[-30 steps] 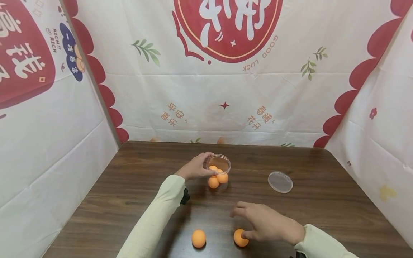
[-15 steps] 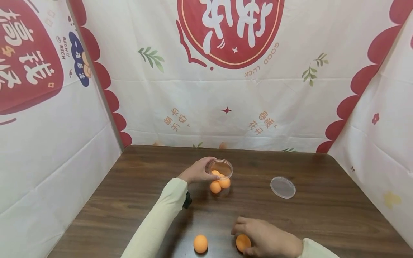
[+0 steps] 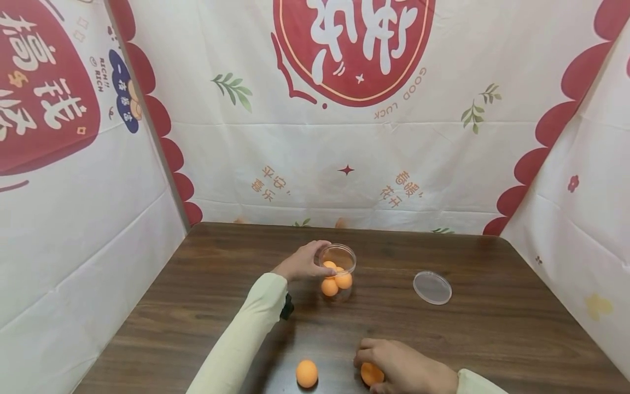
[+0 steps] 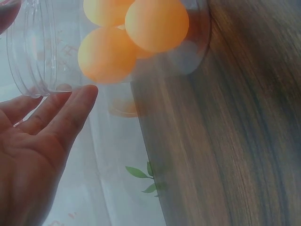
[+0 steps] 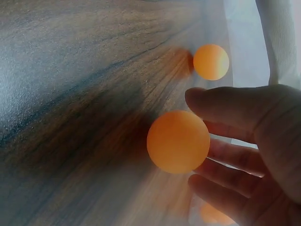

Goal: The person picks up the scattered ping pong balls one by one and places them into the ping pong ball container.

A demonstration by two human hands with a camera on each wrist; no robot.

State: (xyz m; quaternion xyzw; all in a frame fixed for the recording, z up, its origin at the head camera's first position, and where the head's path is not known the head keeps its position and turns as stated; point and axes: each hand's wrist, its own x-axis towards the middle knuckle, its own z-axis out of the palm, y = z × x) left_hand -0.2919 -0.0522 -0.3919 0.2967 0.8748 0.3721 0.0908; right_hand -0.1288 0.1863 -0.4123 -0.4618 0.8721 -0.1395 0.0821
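Note:
My left hand [image 3: 304, 261] holds a clear plastic jar [image 3: 337, 253] near its rim, with the thumb on the near side and the fingers behind. Several orange ping-pong balls [image 4: 156, 24] lie at the bottom of the jar, seen through its wall. Close to the front of the table, my right hand [image 3: 406, 365] grips another ping-pong ball [image 5: 178, 141] between thumb and fingers; in the head view the hand partly covers it. A further loose ping-pong ball [image 3: 307, 374] rests on the table to the left of the right hand.
A clear round lid [image 3: 432, 288] lies flat on the brown wooden table [image 3: 216, 262], to the right of the jar. White printed cloth [image 3: 315, 148] hangs behind the table and along both sides.
My right hand has come down around the ping-pong ball, its thumb and fingers drawing in on it. The left hand stays at the jar. The head view has shifted slightly.

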